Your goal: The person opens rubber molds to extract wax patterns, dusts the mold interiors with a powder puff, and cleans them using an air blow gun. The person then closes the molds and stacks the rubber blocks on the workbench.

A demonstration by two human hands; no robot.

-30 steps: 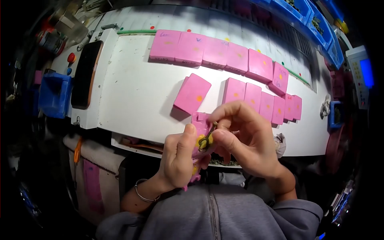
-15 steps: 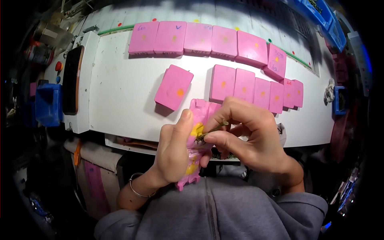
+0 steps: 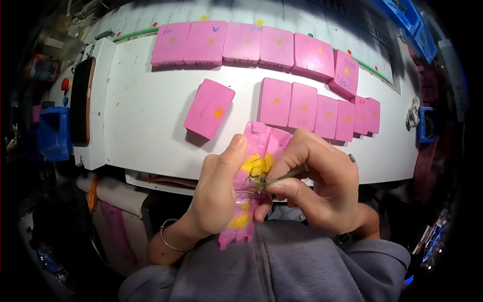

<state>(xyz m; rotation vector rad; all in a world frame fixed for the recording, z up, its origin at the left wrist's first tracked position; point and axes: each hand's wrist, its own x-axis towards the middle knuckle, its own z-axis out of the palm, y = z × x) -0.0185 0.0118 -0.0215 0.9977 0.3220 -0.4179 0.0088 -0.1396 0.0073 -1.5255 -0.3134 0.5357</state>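
Pink, likely flexible mould (image 3: 256, 143) | your left hand (image 3: 214, 194) is clasping its side | right hand (image 3: 324, 189) is pinching fragile-looking stem (image 3: 294, 173) | worktop's (image 3: 146, 108) near edge

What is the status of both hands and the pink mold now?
Left hand gripping open pink mold, yellow patches inside. Right hand pinching thin greenish piece at the mold. Nothing visible blocking; pink blocks beyond, on table.

Held, left fingers (image 3: 221, 183): one pink mold (image 3: 255, 141), yellow-patched. Held, right fingers (image 3: 271, 184): one greenish stem (image 3: 293, 173), over the mold. Beyond both, I log pink blocks (image 3: 274, 100) on the white desk (image 3: 138, 110).
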